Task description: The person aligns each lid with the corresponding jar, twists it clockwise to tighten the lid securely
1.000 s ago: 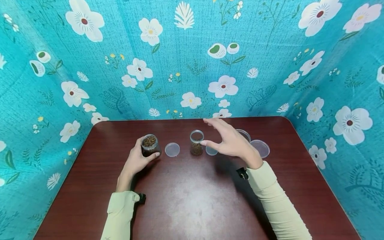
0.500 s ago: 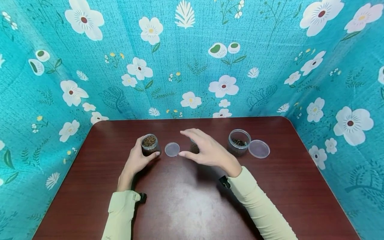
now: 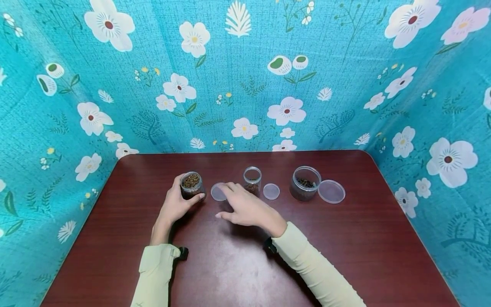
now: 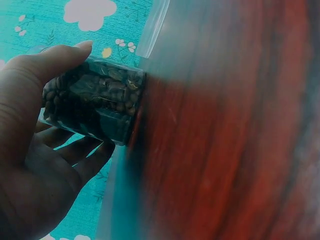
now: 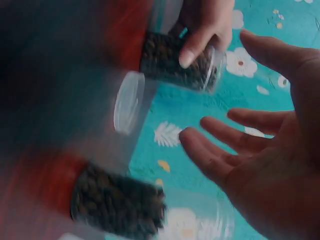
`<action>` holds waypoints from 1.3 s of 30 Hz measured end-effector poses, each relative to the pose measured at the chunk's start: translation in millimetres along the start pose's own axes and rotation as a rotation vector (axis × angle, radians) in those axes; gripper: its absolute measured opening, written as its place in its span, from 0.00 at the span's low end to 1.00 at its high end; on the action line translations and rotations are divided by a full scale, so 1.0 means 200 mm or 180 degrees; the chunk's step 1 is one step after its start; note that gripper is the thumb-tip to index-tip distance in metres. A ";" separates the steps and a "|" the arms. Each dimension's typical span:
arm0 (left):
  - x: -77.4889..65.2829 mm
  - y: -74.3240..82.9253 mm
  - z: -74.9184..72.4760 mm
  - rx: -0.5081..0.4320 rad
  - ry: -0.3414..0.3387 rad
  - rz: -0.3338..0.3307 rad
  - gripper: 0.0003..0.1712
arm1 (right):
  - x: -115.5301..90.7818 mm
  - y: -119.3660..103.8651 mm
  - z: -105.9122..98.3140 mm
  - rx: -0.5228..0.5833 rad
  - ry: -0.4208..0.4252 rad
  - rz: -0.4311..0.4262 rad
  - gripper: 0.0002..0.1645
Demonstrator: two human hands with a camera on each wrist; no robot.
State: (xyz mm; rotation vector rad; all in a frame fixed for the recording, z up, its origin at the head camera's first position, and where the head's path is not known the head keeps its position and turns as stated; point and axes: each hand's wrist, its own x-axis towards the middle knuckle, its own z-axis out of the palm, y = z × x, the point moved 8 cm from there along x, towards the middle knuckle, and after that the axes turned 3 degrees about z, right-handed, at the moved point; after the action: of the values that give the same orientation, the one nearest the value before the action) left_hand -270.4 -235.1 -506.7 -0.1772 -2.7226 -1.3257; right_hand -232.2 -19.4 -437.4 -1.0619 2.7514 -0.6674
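My left hand (image 3: 175, 206) grips a clear jar (image 3: 191, 181) at the left, thumb on one side and fingers on the other. Small brown pellets fill it nearly to its open rim; the left wrist view shows the jar (image 4: 95, 100) standing on the table. Over the table my right hand (image 3: 249, 208) has its fingers spread, holding nothing. Its fingertips are close to a round translucent lid (image 3: 217, 193), partly covering it in the head view. The right wrist view shows that lid (image 5: 129, 102) apart from the hand.
Behind my right hand stands a narrow open jar (image 3: 252, 175), partly filled with brown pellets. A small lid (image 3: 271, 191) lies right of it. Farther right are a wide open jar (image 3: 305, 183) with dark contents and a large lid (image 3: 331, 191). Flowered cloth (image 3: 230, 85) surrounds the table (image 3: 364, 238).
My right hand has moved left and nearer the front, from the narrow jar to beside the left lid. The right-hand jars and lids have come into view. My left hand keeps its grip.
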 end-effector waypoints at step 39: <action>-0.01 -0.02 0.01 0.0016 -0.0141 -0.0108 0.54 | 0.26 0.22 0.31 0.0722 0.0156 0.1372 0.60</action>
State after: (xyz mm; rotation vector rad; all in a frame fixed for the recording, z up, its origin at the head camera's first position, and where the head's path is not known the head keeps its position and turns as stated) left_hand -270.1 -235.7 -511.5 -0.1627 -2.7773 -1.3393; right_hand -282.1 -46.6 -510.2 -0.3923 2.7235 -0.9099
